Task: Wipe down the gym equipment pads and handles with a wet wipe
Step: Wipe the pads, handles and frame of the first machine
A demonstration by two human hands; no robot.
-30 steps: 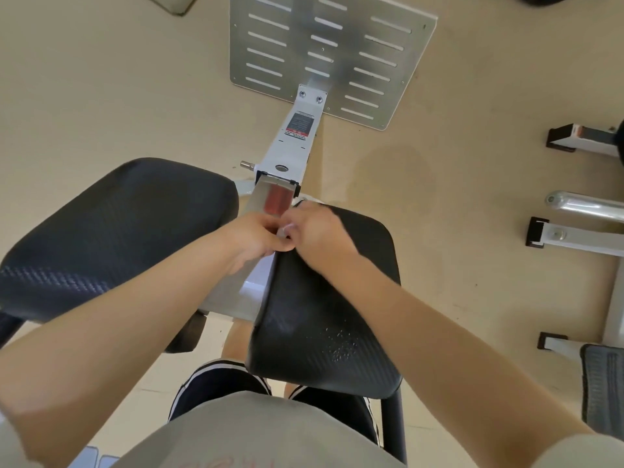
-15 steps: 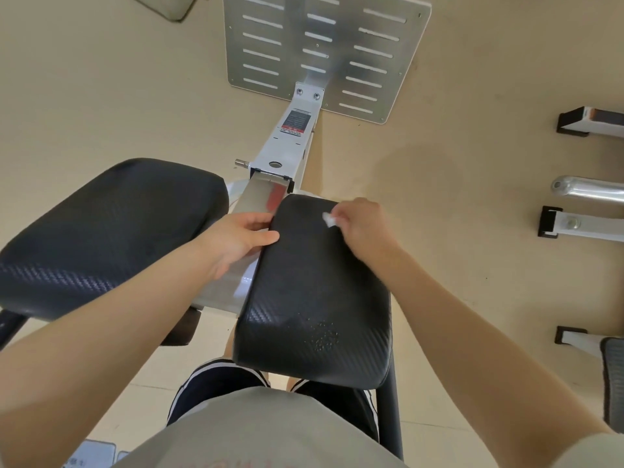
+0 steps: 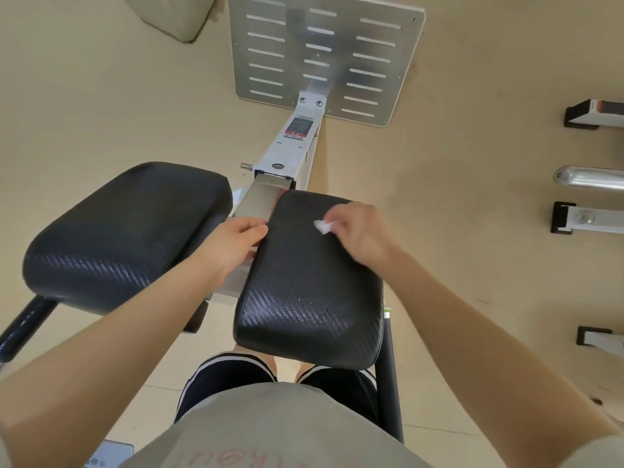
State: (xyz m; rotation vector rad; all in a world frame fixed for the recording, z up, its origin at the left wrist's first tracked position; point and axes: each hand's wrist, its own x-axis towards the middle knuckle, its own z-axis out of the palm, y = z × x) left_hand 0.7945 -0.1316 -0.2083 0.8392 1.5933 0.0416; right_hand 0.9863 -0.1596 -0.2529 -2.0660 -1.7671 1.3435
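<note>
Two black textured pads sit side by side on a white machine frame. My right hand [image 3: 363,233] pinches a small crumpled white wet wipe [image 3: 323,226] against the top of the right pad [image 3: 304,298], near its far edge. Wet droplets show on that pad's near half. My left hand [image 3: 236,244] holds the right pad's left edge, thumb on top, in the gap beside the left pad [image 3: 128,231].
A slotted metal footplate [image 3: 324,55] stands on the beige floor ahead, joined by a white beam [image 3: 290,146]. Parts of another white machine frame [image 3: 587,221] and a chrome bar [image 3: 587,179] lie at the right. My legs are below the pads.
My right hand has carried the wipe from the gap between the pads onto the right pad's top, moving rightward. My left hand has settled on that pad's left edge.
</note>
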